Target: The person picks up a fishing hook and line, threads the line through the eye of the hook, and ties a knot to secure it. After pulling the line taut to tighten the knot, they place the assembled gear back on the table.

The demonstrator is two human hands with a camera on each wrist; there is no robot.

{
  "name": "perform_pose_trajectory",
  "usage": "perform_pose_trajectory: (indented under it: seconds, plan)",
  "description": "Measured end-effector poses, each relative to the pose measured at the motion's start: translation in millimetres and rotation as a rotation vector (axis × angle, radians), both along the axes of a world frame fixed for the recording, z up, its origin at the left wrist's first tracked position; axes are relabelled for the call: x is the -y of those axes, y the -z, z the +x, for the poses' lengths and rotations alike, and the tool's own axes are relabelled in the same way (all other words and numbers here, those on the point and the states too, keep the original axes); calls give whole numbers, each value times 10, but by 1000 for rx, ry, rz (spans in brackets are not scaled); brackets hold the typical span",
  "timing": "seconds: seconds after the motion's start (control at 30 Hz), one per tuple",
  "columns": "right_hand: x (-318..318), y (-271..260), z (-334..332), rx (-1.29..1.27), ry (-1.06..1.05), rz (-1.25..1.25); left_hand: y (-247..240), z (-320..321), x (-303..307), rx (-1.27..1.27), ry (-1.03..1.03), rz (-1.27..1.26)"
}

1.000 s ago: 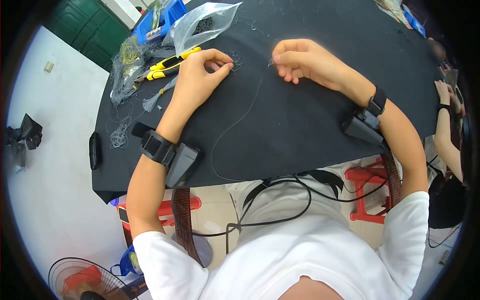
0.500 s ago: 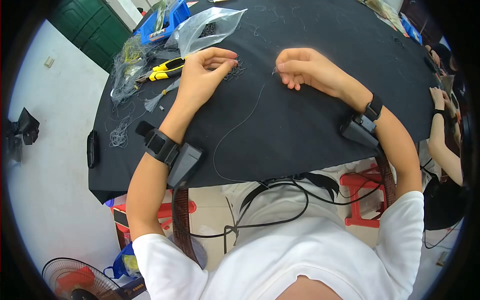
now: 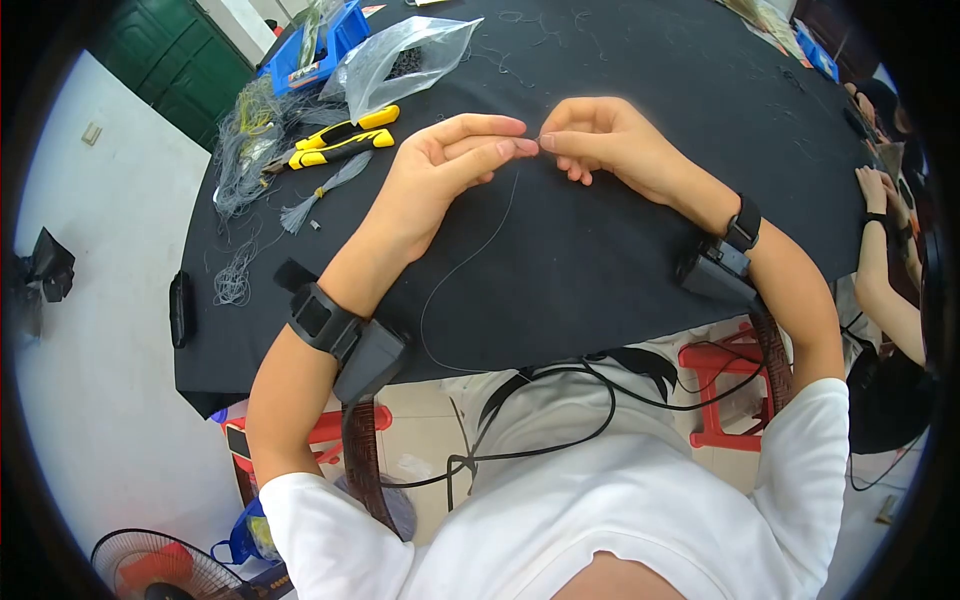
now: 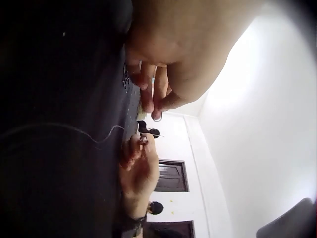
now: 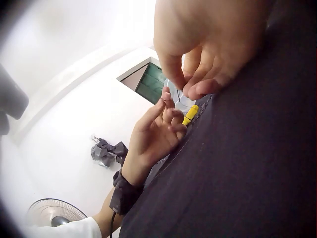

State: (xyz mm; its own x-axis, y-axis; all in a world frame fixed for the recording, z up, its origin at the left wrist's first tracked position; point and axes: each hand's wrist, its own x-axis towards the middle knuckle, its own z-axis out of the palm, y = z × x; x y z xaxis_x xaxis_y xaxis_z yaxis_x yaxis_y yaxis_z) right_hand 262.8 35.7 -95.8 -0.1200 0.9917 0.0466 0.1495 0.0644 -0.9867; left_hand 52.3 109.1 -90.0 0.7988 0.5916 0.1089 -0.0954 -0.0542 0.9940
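Over the black cloth, my left hand [image 3: 450, 165] pinches thumb against fingers, with a small shiny curved piece [image 4: 157, 117] at the tips; what exactly it is I cannot tell. Just to its right, my right hand [image 3: 612, 142] grips a thin clear line between thumb and curled forefinger, and a short straight end of the line [image 4: 157, 135] sticks out. The fingertips of both hands almost meet. A long thin line [image 3: 470, 256] curves over the cloth toward the lap. Small dark wire hooks [image 4: 125, 77] lie beyond my left fingers, hidden in the head view.
Yellow-black pliers [image 3: 345, 150], a tied bundle of grey strands [image 3: 325, 195] and tangled line [image 3: 235, 275] lie on the left. Behind are a clear plastic bag [image 3: 415, 65] with dark bits and a blue bin [image 3: 320, 50]. Another person's arm [image 3: 875, 240] is at the right edge.
My left hand has left the small pile of hooks and moved right to my right hand's fingertips. The right hand has stayed nearly in place, still gripping the line.
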Motion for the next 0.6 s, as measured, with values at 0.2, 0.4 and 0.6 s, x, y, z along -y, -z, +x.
perform_pose_trajectory:
  seconds: [0.2, 0.4, 0.6]
  plan:
    - [-15, 17, 23, -7, -40, 0, 10, 17, 18, 47, -22, 89]
    - [-6, 10, 13, 39, -31, 25, 33, 20, 12, -9, -19, 180]
    - [9, 1, 15, 5, -39, 14, 87, 44, -34, -24, -110, 617]
